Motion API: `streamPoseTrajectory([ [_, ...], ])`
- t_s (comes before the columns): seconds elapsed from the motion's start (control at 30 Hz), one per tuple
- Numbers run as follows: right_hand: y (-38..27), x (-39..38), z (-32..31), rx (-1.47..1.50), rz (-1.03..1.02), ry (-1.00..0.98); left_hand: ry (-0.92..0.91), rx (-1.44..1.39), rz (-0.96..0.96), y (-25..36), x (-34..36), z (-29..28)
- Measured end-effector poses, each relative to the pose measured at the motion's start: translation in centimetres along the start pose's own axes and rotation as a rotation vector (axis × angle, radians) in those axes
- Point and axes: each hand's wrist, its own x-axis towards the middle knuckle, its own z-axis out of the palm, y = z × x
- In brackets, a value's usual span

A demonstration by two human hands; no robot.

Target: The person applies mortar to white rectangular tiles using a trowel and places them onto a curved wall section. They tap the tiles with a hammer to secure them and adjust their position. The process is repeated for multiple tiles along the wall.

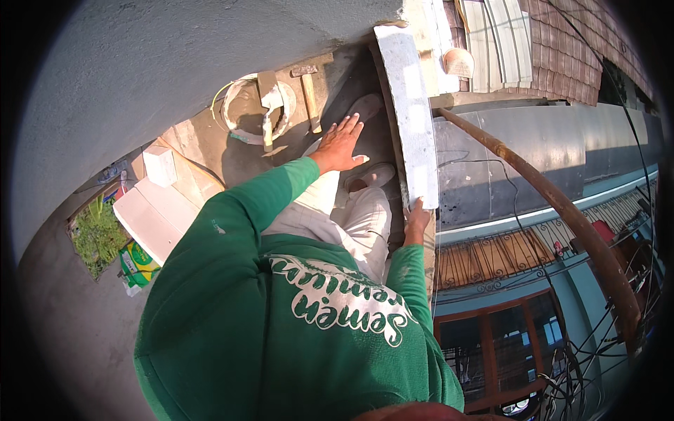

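My left hand (339,146) is open above my bent leg, fingers spread and holding nothing. At the near end of a long, narrow pale block (409,105), my right hand (417,223) grips the edge; part of its fingers is hidden. The block runs away from me along the ledge on my right, its top mottled white and grey. Ahead and left of my left hand stands a round bucket (234,121) with grey-brown mortar in it. A trowel (272,100) lies across its rim, handle toward me. Beside the bucket, a wooden-handled hammer (309,98) rests on the floor.
White blocks (151,217) lie on my left, with a smaller block (161,165) on top. A grey wall (175,49) rises ahead and left. Beyond the ledge are a drop, a rusty pole (540,175), hanging cables and tiled roofs (565,52). A green bag (139,265) sits lower left.
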Motion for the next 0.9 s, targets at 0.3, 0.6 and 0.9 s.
streamPoseTrajectory([
  [0.3,-1.8,-0.1,-1.1,-0.114,0.060,-0.088,-0.298,-0.329,-0.506,-1.4,-20.0,6.1],
  [0.6,3.5,-8.7,13.2,-0.889,-0.572,-0.412,-0.263,-0.253,-0.617,-5.3,-26.4,13.4],
  [0.9,6.1,-3.0,39.6,-1.019,-0.689,-0.507,-0.263,-0.402,-0.665,-12.6,-29.0,12.9],
])
